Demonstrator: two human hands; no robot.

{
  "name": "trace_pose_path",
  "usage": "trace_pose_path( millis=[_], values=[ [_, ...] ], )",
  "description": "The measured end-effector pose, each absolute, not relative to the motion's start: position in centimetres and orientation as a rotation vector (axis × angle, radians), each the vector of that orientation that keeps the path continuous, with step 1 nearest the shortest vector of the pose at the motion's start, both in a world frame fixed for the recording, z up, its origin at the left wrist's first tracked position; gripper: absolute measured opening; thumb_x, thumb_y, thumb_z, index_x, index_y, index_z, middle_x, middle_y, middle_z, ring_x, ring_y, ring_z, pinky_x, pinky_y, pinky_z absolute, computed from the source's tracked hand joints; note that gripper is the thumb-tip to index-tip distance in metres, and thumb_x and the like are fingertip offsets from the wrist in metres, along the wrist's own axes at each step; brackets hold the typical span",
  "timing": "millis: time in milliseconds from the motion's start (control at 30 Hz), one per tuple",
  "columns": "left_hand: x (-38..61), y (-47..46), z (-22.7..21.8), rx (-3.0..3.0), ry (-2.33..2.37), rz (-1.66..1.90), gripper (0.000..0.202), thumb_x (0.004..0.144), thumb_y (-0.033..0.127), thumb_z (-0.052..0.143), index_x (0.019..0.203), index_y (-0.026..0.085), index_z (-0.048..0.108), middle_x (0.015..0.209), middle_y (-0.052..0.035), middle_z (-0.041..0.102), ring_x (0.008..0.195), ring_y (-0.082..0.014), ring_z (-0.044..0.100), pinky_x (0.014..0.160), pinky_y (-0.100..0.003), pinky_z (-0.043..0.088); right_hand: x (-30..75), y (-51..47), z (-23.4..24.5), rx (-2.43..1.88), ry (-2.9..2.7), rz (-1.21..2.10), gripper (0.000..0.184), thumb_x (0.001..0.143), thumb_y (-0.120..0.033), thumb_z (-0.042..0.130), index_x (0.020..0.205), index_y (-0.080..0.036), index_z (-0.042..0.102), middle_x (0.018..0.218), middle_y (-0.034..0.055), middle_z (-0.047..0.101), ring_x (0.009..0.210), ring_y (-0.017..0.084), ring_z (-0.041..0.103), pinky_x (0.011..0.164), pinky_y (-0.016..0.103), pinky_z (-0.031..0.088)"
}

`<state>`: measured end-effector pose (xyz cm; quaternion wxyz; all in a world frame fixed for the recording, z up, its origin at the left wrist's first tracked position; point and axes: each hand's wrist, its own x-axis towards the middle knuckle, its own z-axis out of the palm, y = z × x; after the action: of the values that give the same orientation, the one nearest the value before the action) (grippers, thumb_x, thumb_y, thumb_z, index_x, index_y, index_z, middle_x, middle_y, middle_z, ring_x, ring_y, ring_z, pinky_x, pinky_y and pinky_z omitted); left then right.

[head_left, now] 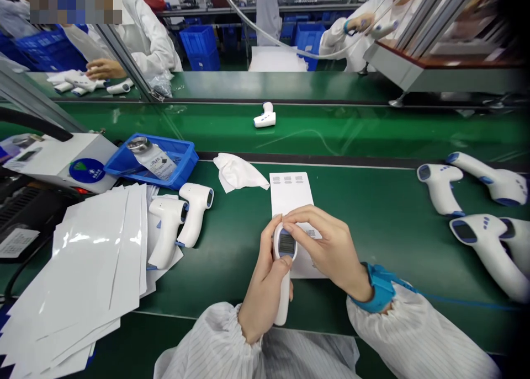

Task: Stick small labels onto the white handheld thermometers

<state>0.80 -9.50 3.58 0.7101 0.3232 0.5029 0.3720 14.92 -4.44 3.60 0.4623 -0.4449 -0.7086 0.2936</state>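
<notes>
A white infrared thermometer point(282, 296) stands upright in my left hand point(265, 279), its grey screen facing me. My left fingers wrap round its body, with the thumb just below the screen. At its top right edge, my right hand point(327, 244) touches the casing with thumb and index finger pinched together; whether anything small is between them is hidden. A blue wrist strap point(379, 288) circles my right wrist, its cord running off to the right. Beneath both hands lies a white sheet of labels point(290, 194), partly covered.
Left are two thermometers point(197, 213), a stack of glossy white sheets point(95, 246), a blue tray point(188, 161) and a white box point(83, 158). A white cloth point(238, 172) lies ahead. Several thermometers point(443, 188) rest right; another point(265, 117) is on the green conveyor point(199, 122). Co-workers sit opposite.
</notes>
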Motion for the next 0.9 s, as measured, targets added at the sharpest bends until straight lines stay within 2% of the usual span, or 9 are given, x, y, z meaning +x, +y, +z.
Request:
trace_pose_path(
  millis=[100,200,267,367,500,567,667,767,900],
  values=[
    [0.5,-8.5,3.8,0.676,1.097,0.84,0.056,0.093,0.031,0.046,0.146,0.041,0.031,0.117,-0.0045,0.055,0.051,-0.006,0.052,0.052,-0.025,0.048,15.1,-3.7,3.6,-1.269,-1.517,0.93,0.009,0.094,-0.031,0.059,0.095,-0.023,0.063,0.095,0.002,0.07,0.087,0.017,0.067,0.077,0.03,0.052],
    [0.2,-6.9,4.3,0.641,1.108,0.994,0.058,0.09,0.03,0.05,0.145,0.037,0.034,0.137,-0.0051,0.051,0.087,-0.0148,0.065,0.079,-0.029,0.054,14.7,-3.4,4.0,-1.357,-1.403,1.286,0.026,0.093,-0.046,0.054,0.104,-0.022,0.057,0.101,0.0055,0.067,0.092,0.021,0.066,0.081,0.035,0.053],
    [0.2,-5.5,4.4,0.611,1.109,1.134,0.06,0.09,0.031,0.051,0.146,0.036,0.033,0.147,-0.0036,0.046,0.118,-0.0212,0.058,0.099,-0.033,0.048,14.0,-3.5,4.3,-1.349,-1.474,1.561,0.034,0.089,-0.047,0.06,0.11,-0.021,0.055,0.106,0.0071,0.066,0.097,0.023,0.065,0.084,0.037,0.053],
    [0.2,-2.9,4.2,0.6,1.046,1.216,0.071,0.088,0.036,0.053,0.152,0.033,0.024,0.145,-0.0075,0.052,0.131,-0.0288,0.052,0.107,-0.042,0.042,13.0,-2.1,4.1,-1.247,-1.694,1.714,0.039,0.086,-0.037,0.064,0.119,-0.021,0.053,0.109,0.0073,0.066,0.098,0.023,0.065,0.085,0.035,0.053],
    [-0.6,0.1,3.1,0.774,1.107,1.2,0.082,0.079,0.031,0.06,0.153,0.02,0.026,0.139,-0.0149,0.056,0.143,-0.0309,0.037,0.118,-0.046,0.025,14.1,6.0,2.9,-1.796,-2.091,0.898,0.025,0.098,-0.034,0.043,0.114,-0.018,0.054,0.09,0.0039,0.069,0.078,0.018,0.067,0.071,0.029,0.053],
    [-1.4,0.9,2.5,0.883,1.193,1.147,0.071,0.076,0.029,0.059,0.144,0.016,0.042,0.136,-0.0169,0.056,0.143,-0.0313,0.036,0.119,-0.046,0.021,15.2,11.5,2.6,-1.994,-2.086,0.611,0.028,0.099,-0.033,0.043,0.113,-0.011,0.054,0.091,0.0121,0.069,0.079,0.025,0.068,0.069,0.035,0.052],
    [-2.6,1.4,1.7,0.924,1.286,1.086,0.051,0.079,0.034,0.054,0.125,0.014,0.06,0.125,-0.0184,0.06,0.134,-0.0327,0.045,0.113,-0.046,0.03,15.3,18.6,2.7,-2.061,-2.124,0.221,0.032,0.095,-0.028,0.053,0.115,-0.003,0.056,0.117,0.0292,0.06,0.111,0.039,0.06,0.086,0.049,0.048],
    [-3.0,1.7,1.0,0.884,1.336,1.084,0.043,0.079,0.035,0.053,0.115,0.015,0.065,0.114,-0.016,0.063,0.12,-0.031,0.055,0.105,-0.043,0.039,12.2,23.8,2.9,-1.923,-2.294,0.006,0.034,0.093,-0.027,0.061,0.122,-0.01,0.058,0.134,0.0205,0.054,0.124,0.034,0.052,0.099,0.052,0.045],
    [-3.0,2.2,0.0,0.868,1.279,1.11,0.033,0.076,0.03,0.056,0.103,0.015,0.07,0.099,-0.0138,0.066,0.099,-0.0265,0.06,0.083,-0.033,0.048,6.0,28.8,2.6,-1.689,-2.505,-0.044,0.036,0.095,-0.033,0.061,0.128,-0.019,0.057,0.133,0.0095,0.057,0.113,0.025,0.06,0.094,0.048,0.052]
  ],
)
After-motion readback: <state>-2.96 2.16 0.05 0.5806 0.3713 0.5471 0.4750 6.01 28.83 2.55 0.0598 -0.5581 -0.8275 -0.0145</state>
